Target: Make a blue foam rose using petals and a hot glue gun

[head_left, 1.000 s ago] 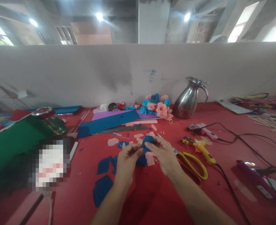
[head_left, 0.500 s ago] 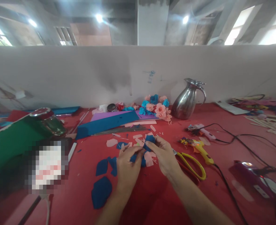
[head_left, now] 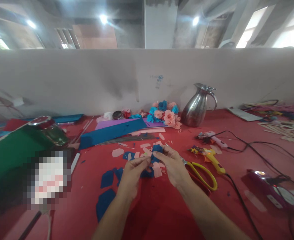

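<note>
A small blue crepe-paper petal [head_left: 157, 150] is held upright over the red table between my two hands. My right hand [head_left: 174, 167] pinches it from the right with thumb and fingers. The fingertips of my left hand [head_left: 134, 173] are closed at its lower left edge; what lies inside that pinch is mostly hidden. More cut blue petals [head_left: 107, 179] lie left of my left hand, and another blue piece [head_left: 147, 172] lies beneath the fingers. Pink paper scraps [head_left: 158, 170] are scattered under and behind my hands.
Scissors with yellow handles [head_left: 207, 176] lie beside my right forearm. Further right are a yellow glue gun [head_left: 209, 156], a pink glue gun [head_left: 215, 140] and black cords. Behind stand a metal jug [head_left: 195, 108] and paper flowers [head_left: 169, 117]; a glass jar [head_left: 55, 133] is at left.
My left hand has shifted slightly left and down, its fingers now more bunched. The blue petal stays in my right fingers, tipped a little more upright. The view has shifted slightly.
</note>
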